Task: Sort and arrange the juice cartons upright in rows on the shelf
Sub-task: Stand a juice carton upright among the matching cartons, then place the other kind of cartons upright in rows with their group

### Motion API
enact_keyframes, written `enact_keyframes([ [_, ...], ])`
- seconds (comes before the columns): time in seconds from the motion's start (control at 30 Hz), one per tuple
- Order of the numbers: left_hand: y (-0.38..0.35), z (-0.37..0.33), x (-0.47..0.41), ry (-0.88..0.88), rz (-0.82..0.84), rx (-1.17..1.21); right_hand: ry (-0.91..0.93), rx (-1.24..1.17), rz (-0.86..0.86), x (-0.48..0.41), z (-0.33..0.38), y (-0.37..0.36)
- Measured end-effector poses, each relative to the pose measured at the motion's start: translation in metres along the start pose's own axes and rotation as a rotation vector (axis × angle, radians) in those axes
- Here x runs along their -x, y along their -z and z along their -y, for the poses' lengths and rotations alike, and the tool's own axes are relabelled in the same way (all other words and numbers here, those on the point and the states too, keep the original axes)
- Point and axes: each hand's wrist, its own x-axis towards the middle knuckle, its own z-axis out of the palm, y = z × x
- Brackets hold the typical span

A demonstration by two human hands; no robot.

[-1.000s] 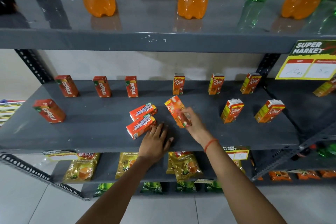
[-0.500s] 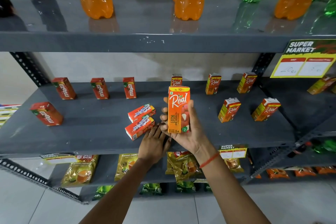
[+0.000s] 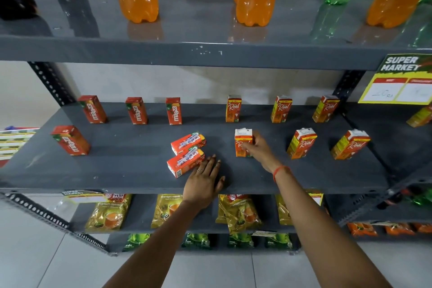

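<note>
Real carton (image 3: 243, 142) stood upright on the shelf (image 3: 131, 166), front row, in line w/ two other Real cartons (image 3: 302, 143) to its right and below the back-row Real (image 3: 233, 109). Right hand (image 3: 258, 150) was on it, grip pinching the carton's right side and front w/ fingers wrapped; whether the base sat fully flat couldn't be told, the hand hid the lower part. Left hand (image 3: 203, 181) lay flat on the shelf, fingers spread, holding nothing, fingertips just beside the nearer of two Maaza cartons (image 3: 185, 163) lying on their sides.

Step in hand, as judged: seating this Real carton as third in the front Real row. Next move prob. called for letting go w/o tipping it, maybe squaring its face forward, then standing up the two flat Maazas and shifting them left toward the Maaza group, where one front Maaza (image 3: 71, 140) stood alone below three at the back (image 3: 136, 110).

Room: wide bare stretch of shelf between the lone front Maaza and the two flat ones, enough for both upright. Gap between the flat pair and the held Real was narrow, so an elbow or wrist could clip it. Front edge of shelf was near the left palm; the flat cartons sat back from it. Upper shelf (image 3: 210, 54) overhung, limiting lift height.
</note>
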Motion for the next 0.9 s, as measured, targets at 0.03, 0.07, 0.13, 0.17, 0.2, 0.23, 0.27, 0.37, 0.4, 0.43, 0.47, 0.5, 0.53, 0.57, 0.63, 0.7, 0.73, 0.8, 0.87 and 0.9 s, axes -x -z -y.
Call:
enact_keyframes([
  [0.03,0.000,0.000,0.000,0.000,0.001,0.010,-0.014,0.006,0.003,-0.003,-0.006,0.000],
  [0.07,0.000,-0.001,0.001,0.002,-0.003,0.021,-0.030,0.002,0.001,-0.006,-0.011,0.001],
  [0.13,0.002,-0.002,0.003,-0.004,-0.020,0.003,-0.038,-0.006,0.008,-0.007,-0.016,0.003],
  [0.17,0.003,-0.003,0.006,-0.017,-0.041,-0.029,-0.023,0.002,0.011,-0.008,-0.017,0.003],
  [0.2,0.004,-0.002,0.009,-0.031,-0.069,-0.072,-0.002,0.011,0.007,-0.007,-0.016,0.002],
  [0.23,0.004,-0.001,0.013,-0.031,-0.087,-0.111,0.023,0.013,-0.018,-0.005,-0.015,0.001],
  [0.27,0.006,0.002,0.016,-0.018,-0.115,-0.147,0.060,0.017,-0.076,0.000,-0.014,-0.002],
  [0.37,0.016,0.017,0.028,0.106,-0.197,-0.166,0.347,0.213,-0.459,0.025,-0.013,-0.020],
  [0.4,0.019,0.025,0.033,0.156,-0.224,-0.159,0.486,0.314,-0.560,0.035,-0.011,-0.029],
  [0.43,0.023,0.033,0.037,0.207,-0.248,-0.136,0.619,0.403,-0.603,0.043,-0.009,-0.040],
  [0.47,0.026,0.042,0.042,0.248,-0.264,-0.107,0.724,0.478,-0.579,0.049,-0.006,-0.052],
  [0.5,0.029,0.050,0.047,0.284,-0.273,-0.083,0.779,0.537,-0.504,0.052,-0.004,-0.065],
  [0.53,0.033,0.058,0.051,0.312,-0.272,-0.069,0.772,0.571,-0.411,0.054,0.001,-0.078],
  [0.57,0.035,0.067,0.054,0.335,-0.264,-0.060,0.705,0.588,-0.318,0.053,0.005,-0.092],
  [0.63,0.040,0.086,0.062,0.361,-0.228,-0.053,0.465,0.649,-0.201,0.047,0.013,-0.119],
  [0.7,0.041,0.107,0.068,0.363,-0.167,-0.065,0.177,0.692,-0.155,0.038,0.021,-0.141],
  [0.73,0.042,0.118,0.072,0.355,-0.132,-0.079,0.063,0.681,-0.140,0.033,0.023,-0.151],
  [0.8,0.045,0.136,0.076,0.315,-0.084,-0.102,-0.079,0.617,-0.154,0.024,0.026,-0.167],
  [0.87,0.051,0.151,0.078,0.251,-0.077,-0.107,-0.181,0.507,-0.167,0.019,0.026,-0.176],
  [0.9,0.054,0.158,0.079,0.224,-0.079,-0.099,-0.212,0.450,-0.173,0.016,0.024,-0.180],
])
